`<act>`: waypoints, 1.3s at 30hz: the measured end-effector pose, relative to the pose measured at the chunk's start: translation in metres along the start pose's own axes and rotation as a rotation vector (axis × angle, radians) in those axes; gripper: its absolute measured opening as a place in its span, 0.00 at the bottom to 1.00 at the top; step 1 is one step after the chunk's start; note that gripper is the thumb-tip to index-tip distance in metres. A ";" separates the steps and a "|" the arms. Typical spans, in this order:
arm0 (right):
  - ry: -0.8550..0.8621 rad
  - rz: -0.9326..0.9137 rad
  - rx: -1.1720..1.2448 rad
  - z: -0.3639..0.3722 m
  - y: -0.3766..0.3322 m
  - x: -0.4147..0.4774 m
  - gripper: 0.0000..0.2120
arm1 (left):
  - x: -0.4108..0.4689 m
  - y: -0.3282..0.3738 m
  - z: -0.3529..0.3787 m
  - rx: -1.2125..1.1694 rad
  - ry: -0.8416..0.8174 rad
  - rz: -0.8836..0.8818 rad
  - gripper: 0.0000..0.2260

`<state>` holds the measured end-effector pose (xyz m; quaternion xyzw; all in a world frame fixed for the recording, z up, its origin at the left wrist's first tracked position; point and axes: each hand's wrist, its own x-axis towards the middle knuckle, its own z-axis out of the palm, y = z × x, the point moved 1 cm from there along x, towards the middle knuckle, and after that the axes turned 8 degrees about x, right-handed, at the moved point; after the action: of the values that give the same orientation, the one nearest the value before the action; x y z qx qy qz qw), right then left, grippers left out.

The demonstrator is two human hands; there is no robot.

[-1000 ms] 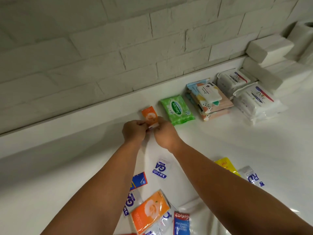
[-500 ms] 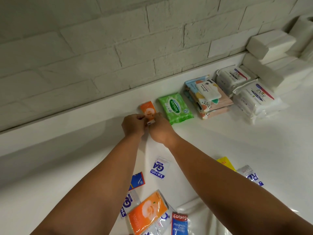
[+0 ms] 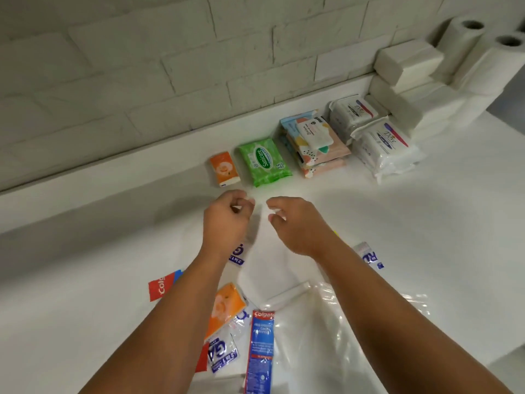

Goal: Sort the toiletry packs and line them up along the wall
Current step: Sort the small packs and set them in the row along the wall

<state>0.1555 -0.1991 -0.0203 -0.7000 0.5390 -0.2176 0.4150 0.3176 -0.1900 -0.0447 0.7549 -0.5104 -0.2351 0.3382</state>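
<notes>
A small orange tissue pack (image 3: pixel 224 169) lies by the wall ledge, left of a green wipes pack (image 3: pixel 264 162). Further right come a stack of patterned packs (image 3: pixel 315 145) and two stacks of white Dove packs (image 3: pixel 383 146). My left hand (image 3: pixel 227 220) and my right hand (image 3: pixel 295 223) hover just in front of the orange pack, fingers loosely curled and apart, holding nothing. Nearer me lie loose items: a second orange pack (image 3: pixel 224 308), a Colgate box (image 3: pixel 260 351), a Colgate sachet (image 3: pixel 162 287) and blue-and-white sachets (image 3: pixel 223 355).
White folded paper blocks (image 3: pixel 409 62) and paper rolls (image 3: pixel 468 44) are stacked at the far right against the brick wall. A clear plastic bag (image 3: pixel 341 322) lies crumpled on the white counter (image 3: pixel 85 280) under my right forearm.
Both hands have let go of the small orange pack and drawn back towards me. The pack now lies flat beside the green wipes.
</notes>
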 end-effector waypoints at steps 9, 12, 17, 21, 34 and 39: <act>0.123 0.183 -0.126 -0.064 0.064 -0.084 0.21 | -0.080 0.028 0.060 0.163 -0.327 0.238 0.19; 0.107 0.153 -0.232 -0.066 0.079 -0.097 0.19 | -0.089 0.033 0.077 0.236 -0.388 0.237 0.25; 0.058 0.130 -0.287 -0.059 0.098 -0.103 0.12 | -0.093 0.044 0.091 0.371 -0.422 0.223 0.31; 0.037 0.103 -0.262 -0.059 0.106 -0.099 0.15 | -0.091 0.049 0.094 0.429 -0.456 0.209 0.30; 0.023 -0.045 -0.146 -0.069 0.107 -0.088 0.10 | -0.090 0.059 0.079 -0.131 -0.369 0.033 0.18; 0.032 0.014 0.159 -0.070 0.090 -0.064 0.08 | -0.081 0.060 0.061 -0.317 -0.273 -0.004 0.21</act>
<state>0.0307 -0.1705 -0.0450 -0.6574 0.5317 -0.2679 0.4619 0.2084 -0.1457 -0.0389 0.6543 -0.5067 -0.4134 0.3799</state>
